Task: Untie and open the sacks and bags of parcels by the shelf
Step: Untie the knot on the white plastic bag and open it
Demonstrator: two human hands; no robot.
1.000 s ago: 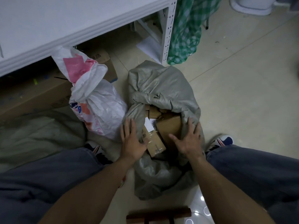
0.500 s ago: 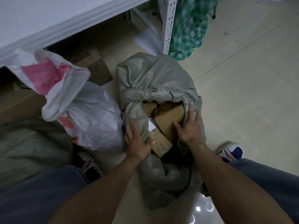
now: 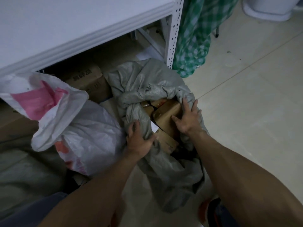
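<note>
Tiled floor (image 3: 249, 115) beside white shelf (image 3: 78, 23): left hand (image 3: 139, 140) is gripping the grey sack (image 3: 147, 82) by its rim; right hand (image 3: 188, 119), fingers spread, is pressing the opposite rim.

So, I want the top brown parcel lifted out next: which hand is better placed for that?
Probably the right hand: its thumb lies on the brown parcel, with its fingers spread on the rim of the grey sack. The left hand grips the sack's opposite edge, holding it open.
</note>
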